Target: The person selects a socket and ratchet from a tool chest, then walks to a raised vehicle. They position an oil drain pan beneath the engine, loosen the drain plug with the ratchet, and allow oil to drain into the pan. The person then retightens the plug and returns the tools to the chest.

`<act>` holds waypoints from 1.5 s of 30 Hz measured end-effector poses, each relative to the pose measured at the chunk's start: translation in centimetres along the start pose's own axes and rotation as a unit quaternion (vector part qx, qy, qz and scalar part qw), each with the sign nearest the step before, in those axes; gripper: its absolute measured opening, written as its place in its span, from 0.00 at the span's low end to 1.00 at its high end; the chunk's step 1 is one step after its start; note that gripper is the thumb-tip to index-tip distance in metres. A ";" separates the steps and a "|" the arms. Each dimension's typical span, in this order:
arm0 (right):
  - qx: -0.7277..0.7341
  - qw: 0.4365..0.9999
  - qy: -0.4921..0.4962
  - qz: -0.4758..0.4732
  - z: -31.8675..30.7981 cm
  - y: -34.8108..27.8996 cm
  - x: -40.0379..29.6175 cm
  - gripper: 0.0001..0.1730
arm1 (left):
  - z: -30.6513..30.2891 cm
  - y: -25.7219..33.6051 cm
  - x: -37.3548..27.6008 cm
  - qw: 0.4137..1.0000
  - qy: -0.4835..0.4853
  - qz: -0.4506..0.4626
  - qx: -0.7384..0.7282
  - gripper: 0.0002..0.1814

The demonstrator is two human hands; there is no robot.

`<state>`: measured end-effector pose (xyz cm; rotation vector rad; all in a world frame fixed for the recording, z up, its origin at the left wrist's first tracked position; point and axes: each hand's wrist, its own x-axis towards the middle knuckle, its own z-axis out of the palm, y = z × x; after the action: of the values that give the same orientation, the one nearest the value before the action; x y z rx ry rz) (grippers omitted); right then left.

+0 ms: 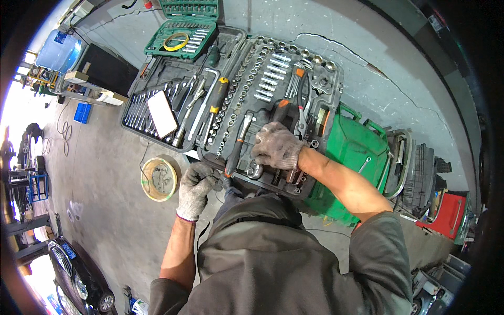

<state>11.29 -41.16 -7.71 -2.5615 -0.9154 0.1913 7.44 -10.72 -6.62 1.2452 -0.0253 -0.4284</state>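
Note:
My right hand, in a soiled knit glove, is over the lower part of an open socket set case. Its fingers are curled down, and what lies under them is hidden. Just left of it lie a ratchet with a dark handle and a round ratchet head. Pliers and a hex key set with an orange holder lie above it. My left hand, gloved too, is near the case's front edge with bent fingers; whether it holds something small cannot be told.
The case's left half holds wrenches, a white-faced phone and a yellow-black screwdriver. A green socket case with a yellow tape roll sits behind. A green plastic case is at right, a bucket on the floor at left.

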 end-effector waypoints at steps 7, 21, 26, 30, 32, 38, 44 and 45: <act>-0.114 0.984 -0.135 0.025 -4.3 -0.1 1.7 0.26 | 1.1 -0.2 -0.8 0.996 -0.017 -0.086 0.006 0.07; -0.255 0.944 -0.209 -0.031 -5.9 2.4 1.9 0.10 | 4.1 0.5 -1.7 0.975 0.049 -0.037 0.213 0.08; -0.176 0.981 -0.078 0.028 -8.7 0.9 -0.8 0.09 | 5.8 0.8 -1.4 0.965 0.054 0.025 0.256 0.07; -0.165 0.982 -0.043 0.081 -9.6 -0.7 -2.8 0.09 | 7.2 1.9 -0.8 0.965 0.064 0.017 0.255 0.06; -0.168 0.979 -0.037 0.113 -10.1 -2.0 -3.1 0.09 | 7.7 2.1 -0.6 0.966 0.069 0.033 0.248 0.05; -0.179 0.972 0.099 0.119 -8.8 -3.2 -4.9 0.06 | 9.2 3.2 0.1 0.886 0.053 0.183 0.422 0.03; -0.185 0.961 0.162 0.128 -8.5 -4.3 -5.0 0.07 | 9.6 3.4 1.0 0.815 0.060 0.273 0.507 0.05; -0.190 0.958 0.169 0.130 -8.2 -4.3 -5.0 0.07 | 9.6 3.5 0.9 0.805 0.060 0.270 0.524 0.05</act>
<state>7.11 -44.10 1.49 -2.9328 -0.5212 -0.3769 6.96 -18.86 -0.44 2.2626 -0.5668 0.2394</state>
